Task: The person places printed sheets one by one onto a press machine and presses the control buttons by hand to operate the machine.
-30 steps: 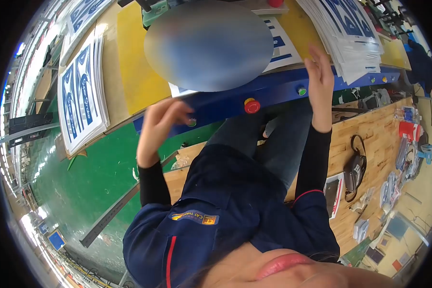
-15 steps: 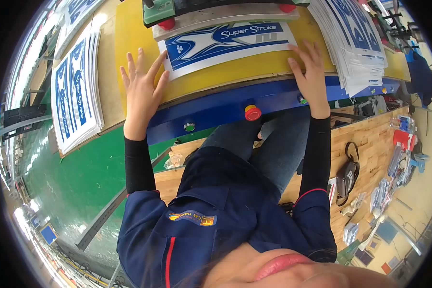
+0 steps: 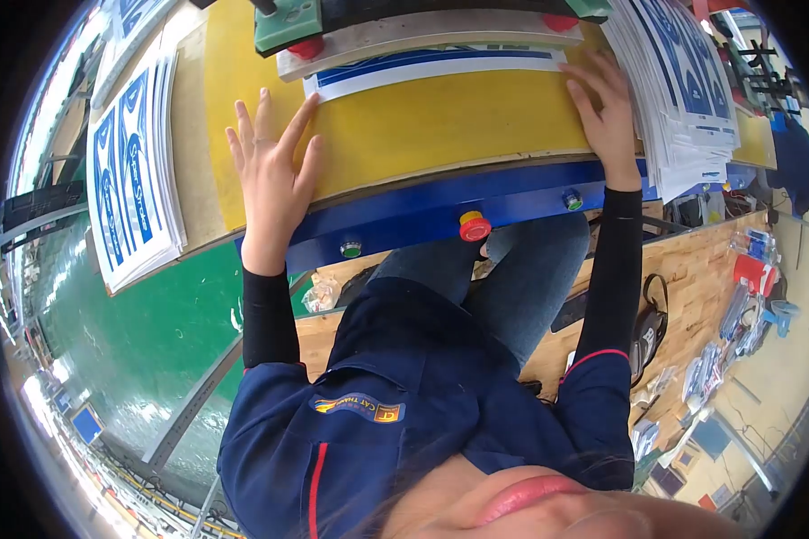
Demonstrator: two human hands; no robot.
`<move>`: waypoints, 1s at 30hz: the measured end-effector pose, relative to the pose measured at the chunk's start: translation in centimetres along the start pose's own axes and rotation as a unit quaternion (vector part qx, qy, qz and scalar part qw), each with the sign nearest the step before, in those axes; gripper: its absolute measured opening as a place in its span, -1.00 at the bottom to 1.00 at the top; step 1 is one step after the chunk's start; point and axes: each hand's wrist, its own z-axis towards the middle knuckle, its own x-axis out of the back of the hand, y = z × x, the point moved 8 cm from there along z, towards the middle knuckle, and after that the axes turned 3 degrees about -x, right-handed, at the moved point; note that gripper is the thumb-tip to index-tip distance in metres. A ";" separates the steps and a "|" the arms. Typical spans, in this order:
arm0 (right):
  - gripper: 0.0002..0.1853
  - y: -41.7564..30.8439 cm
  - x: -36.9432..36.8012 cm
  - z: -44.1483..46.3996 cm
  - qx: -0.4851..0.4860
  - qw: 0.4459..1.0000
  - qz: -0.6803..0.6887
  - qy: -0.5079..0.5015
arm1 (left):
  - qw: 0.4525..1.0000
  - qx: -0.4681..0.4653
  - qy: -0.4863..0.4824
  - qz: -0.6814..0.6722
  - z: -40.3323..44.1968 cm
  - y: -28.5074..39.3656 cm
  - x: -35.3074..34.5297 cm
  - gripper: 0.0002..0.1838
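Observation:
A printed blue-and-white sheet (image 3: 440,69) lies on the yellow board (image 3: 449,126), mostly hidden beneath the metal bar of a press (image 3: 422,40). Only its white front margin and a strip of blue print show. With fingers spread, my left hand (image 3: 274,175) rests on the board, its index fingertip at the sheet's left front corner. My right hand (image 3: 611,117) is open near the opposite corner, fingers stretched toward the bar; whether they touch the paper I cannot tell.
Stacks of printed sheets stand at left (image 3: 135,180) and at right (image 3: 683,99). Along the blue front rail (image 3: 404,225) sit a red push button (image 3: 475,227) and green buttons (image 3: 573,199). A wooden surface below holds a black bag (image 3: 649,337).
The sheet has slid away from me, deeper under the metal bar, covering its "Super Stroke" lettering. My right hand has moved forward and right with it; my left hand stays nearly in place.

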 end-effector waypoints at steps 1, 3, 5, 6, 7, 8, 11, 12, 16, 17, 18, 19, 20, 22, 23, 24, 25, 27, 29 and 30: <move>-0.65 -0.2 0.0 -0.1 -0.001 1.000 0.017 0.002 | 1.000 0.001 0.008 -0.013 -0.1 -0.1 -0.2 -0.55; -0.65 -0.4 0.3 -0.3 -0.016 0.999 0.037 0.011 | 0.999 -0.003 0.024 -0.024 0.1 -0.2 -0.3 -0.53; -0.65 -0.6 0.5 -0.1 -0.042 0.998 0.049 0.020 | 0.999 -0.011 0.035 -0.019 -0.2 -0.3 0.0 -0.51; -0.64 -0.7 0.3 0.0 -0.032 0.998 0.047 0.009 | 0.999 -0.002 0.034 -0.020 -0.2 -0.4 0.0 -0.51; -0.63 -0.6 0.3 0.0 -0.023 0.999 0.046 -0.002 | 0.999 0.006 0.034 -0.022 0.0 -0.3 0.1 -0.51; -0.62 -0.7 0.2 0.1 -0.012 0.999 0.043 -0.013 | 0.999 0.014 0.036 -0.024 0.1 -0.3 0.1 -0.50; -0.62 -0.8 0.0 0.1 -0.010 0.999 0.043 -0.018 | 0.999 0.039 0.024 -0.024 0.1 -0.4 0.0 -0.56; -0.62 -0.6 -0.1 0.0 -0.015 0.999 0.042 -0.021 | 0.998 0.044 0.021 -0.032 0.1 -0.5 0.0 -0.56; -0.63 -0.7 -0.1 0.1 -0.025 0.998 0.042 -0.027 | 0.998 0.050 0.021 -0.040 0.1 -0.7 -0.1 -0.54; -0.64 -0.7 -0.1 0.2 -0.028 0.998 0.039 -0.029 | 0.998 0.048 0.021 -0.036 0.1 -0.7 -0.2 -0.54; -0.64 -0.6 -0.1 0.2 -0.031 0.998 0.035 -0.032 | 0.998 0.048 0.024 -0.040 0.1 -0.7 -0.1 -0.54; -0.65 -0.5 -0.2 0.2 -0.032 0.998 0.033 -0.031 | 0.998 0.048 0.028 -0.044 0.1 -0.6 0.0 -0.53; -0.65 -0.3 -0.2 0.2 -0.033 0.999 0.030 -0.028 | 0.997 0.047 0.032 -0.047 0.2 -0.6 0.1 -0.53; -0.65 -0.2 -0.3 0.2 -0.035 0.999 0.031 -0.025 | 0.997 0.048 0.028 -0.049 0.2 -0.6 0.0 -0.52; -0.65 -0.2 -0.3 0.2 -0.037 0.998 0.035 -0.025 | 0.997 0.048 0.026 -0.051 0.2 -0.5 0.0 -0.52; -0.65 -0.3 -0.2 0.2 -0.039 0.998 0.038 -0.024 | 0.997 0.048 0.025 -0.050 0.2 -0.5 0.0 -0.52; -0.65 -0.5 -0.2 0.3 -0.039 0.998 0.038 -0.024 | 0.997 0.047 0.024 -0.049 0.2 -0.6 0.0 -0.52; -0.65 -0.8 0.0 0.4 -0.040 0.998 0.035 -0.023 | 0.997 0.045 0.025 -0.050 0.2 -0.6 -0.1 -0.51; -0.66 -0.6 -0.2 0.3 -0.040 0.998 0.042 -0.023 | 0.997 0.043 0.027 -0.052 0.2 -0.6 -0.1 -0.51; -0.66 -0.5 -0.2 0.3 -0.041 0.998 0.044 -0.023 | 0.997 0.043 0.026 -0.052 0.1 -0.6 -0.1 -0.51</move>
